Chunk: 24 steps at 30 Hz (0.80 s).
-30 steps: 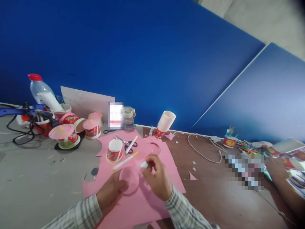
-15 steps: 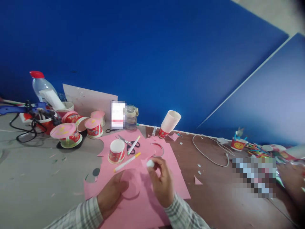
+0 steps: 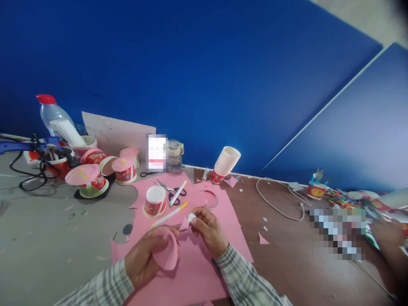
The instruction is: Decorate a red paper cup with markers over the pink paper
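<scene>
My left hand is curled round a pink paper disc and bends it upward off the big pink sheet. My right hand pinches a small white object, perhaps a glue stick, with its tip at the disc's upper edge. Just beyond the hands lie a yellow-capped marker, an upturned red paper cup, scissors and a second white marker.
Decorated paper cups with pink lids, a water bottle, a blue glue gun and cables crowd the far left. A tilted cup and white cable lie at the right. Another person's hand is at the far right.
My left hand has lifted and curled the pink disc, which lay flat before. My right hand with the white object has moved slightly left to the disc's edge.
</scene>
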Each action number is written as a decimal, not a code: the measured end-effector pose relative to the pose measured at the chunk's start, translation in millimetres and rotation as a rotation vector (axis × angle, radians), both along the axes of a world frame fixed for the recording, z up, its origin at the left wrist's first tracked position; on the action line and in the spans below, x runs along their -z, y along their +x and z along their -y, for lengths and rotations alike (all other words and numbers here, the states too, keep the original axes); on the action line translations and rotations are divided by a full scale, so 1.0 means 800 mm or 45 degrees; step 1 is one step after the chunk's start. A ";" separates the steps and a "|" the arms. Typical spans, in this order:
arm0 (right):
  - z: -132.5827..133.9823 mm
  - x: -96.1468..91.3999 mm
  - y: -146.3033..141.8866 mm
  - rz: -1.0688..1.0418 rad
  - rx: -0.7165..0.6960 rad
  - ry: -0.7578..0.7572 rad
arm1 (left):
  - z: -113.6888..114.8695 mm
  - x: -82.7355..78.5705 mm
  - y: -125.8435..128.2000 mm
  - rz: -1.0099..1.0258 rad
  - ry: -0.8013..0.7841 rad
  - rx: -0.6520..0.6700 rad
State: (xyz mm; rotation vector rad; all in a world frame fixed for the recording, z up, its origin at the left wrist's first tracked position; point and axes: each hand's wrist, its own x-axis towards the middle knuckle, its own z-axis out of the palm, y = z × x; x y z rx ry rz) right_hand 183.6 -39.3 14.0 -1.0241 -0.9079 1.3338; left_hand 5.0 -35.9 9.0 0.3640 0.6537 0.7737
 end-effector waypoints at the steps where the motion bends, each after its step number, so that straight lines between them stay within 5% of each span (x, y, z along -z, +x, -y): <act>1: 0.000 -0.001 0.000 0.014 -0.008 0.009 | -0.001 0.001 -0.001 0.013 -0.012 -0.010; 10: -0.012 0.003 0.020 0.031 0.184 0.070 | -0.001 0.006 0.003 -0.146 -0.001 -0.079; 15: -0.009 0.000 0.019 -0.019 0.057 0.032 | 0.000 0.000 0.006 -0.234 0.045 -0.196; 20: -0.001 0.001 0.006 0.022 -0.086 -0.002 | 0.003 0.004 0.002 -0.118 0.024 0.029; 24: -0.008 0.001 0.014 0.022 0.087 0.037 | 0.002 0.007 0.004 -0.152 0.031 -0.043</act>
